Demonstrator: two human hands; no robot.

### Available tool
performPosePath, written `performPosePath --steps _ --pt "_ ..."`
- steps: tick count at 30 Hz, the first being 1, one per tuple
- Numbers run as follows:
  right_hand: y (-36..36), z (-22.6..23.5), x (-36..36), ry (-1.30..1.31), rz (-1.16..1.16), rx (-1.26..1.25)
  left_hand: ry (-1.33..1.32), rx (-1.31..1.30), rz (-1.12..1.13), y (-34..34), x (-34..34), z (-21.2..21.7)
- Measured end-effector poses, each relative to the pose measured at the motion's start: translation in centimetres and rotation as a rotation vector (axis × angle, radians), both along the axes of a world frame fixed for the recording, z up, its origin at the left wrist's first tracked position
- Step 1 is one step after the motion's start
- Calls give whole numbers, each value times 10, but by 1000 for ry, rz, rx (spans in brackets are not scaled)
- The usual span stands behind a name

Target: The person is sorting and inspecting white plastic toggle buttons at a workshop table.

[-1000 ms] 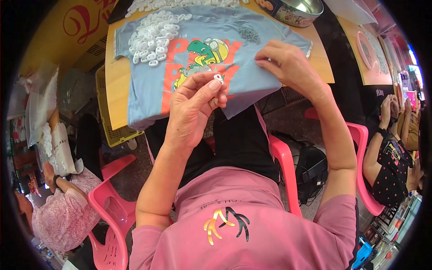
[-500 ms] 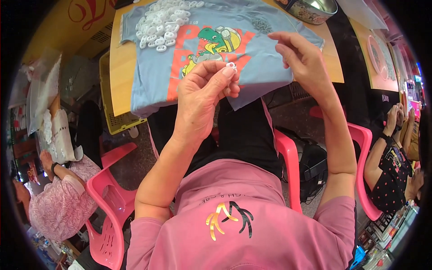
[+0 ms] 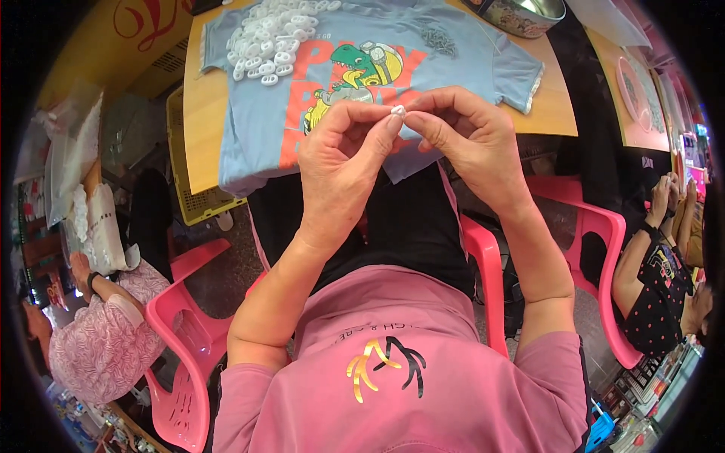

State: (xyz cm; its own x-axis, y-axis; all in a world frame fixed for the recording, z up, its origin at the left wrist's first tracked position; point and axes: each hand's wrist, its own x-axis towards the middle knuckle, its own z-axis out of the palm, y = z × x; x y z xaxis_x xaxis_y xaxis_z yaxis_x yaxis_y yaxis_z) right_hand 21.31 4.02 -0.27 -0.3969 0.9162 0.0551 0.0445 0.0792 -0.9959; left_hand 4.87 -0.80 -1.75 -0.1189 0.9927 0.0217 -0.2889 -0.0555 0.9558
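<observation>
While the two hands meet near the middle of the frame, a small white piece (image 3: 398, 111) sits between their fingertips, held up above the front edge of a blue T-shirt. The left hand (image 3: 343, 155) grips it between thumb and forefinger, with the other fingers curled behind. The right hand (image 3: 472, 140) pinches at its right edge, thumb and forefinger drawn together; whether something smaller is caught between those fingertips is too tiny to tell.

The blue T-shirt (image 3: 253, 147) lies spread over a wooden counter (image 3: 202, 162) in the upper part of the frame, its lower edge hanging over the front. Its print shows a green dinosaur in a yellow helmet over orange-red lettering, partly covered by the hands. On the cloth at upper left rests a pile of white pieces (image 3: 264, 45), oval with openings in them. Toward the upper right of the cloth lies a small heap of grey bits (image 3: 439, 42), too fine to make out singly. A round metal tin (image 3: 521, 21) stands beyond it, near the top edge of the frame.

Below the counter's left side is a yellow crate (image 3: 177, 147). A pink chair (image 3: 177, 317) stands at lower left, near a seated person in a patterned top (image 3: 106, 351).
</observation>
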Motion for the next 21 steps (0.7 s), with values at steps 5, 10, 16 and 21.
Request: performPosePath --steps 5,10,16,21 --pt "0 5 2 -2 32 -76 -5 -30 -21 0 0 -2" --pt "1 2 2 23 36 -101 -67 -59 -70 1 -1 -3" --pt "1 4 6 16 65 -130 -8 -33 -47 0 1 -3" --pt "-2 2 5 30 38 -122 31 -14 -21 0 4 -4"
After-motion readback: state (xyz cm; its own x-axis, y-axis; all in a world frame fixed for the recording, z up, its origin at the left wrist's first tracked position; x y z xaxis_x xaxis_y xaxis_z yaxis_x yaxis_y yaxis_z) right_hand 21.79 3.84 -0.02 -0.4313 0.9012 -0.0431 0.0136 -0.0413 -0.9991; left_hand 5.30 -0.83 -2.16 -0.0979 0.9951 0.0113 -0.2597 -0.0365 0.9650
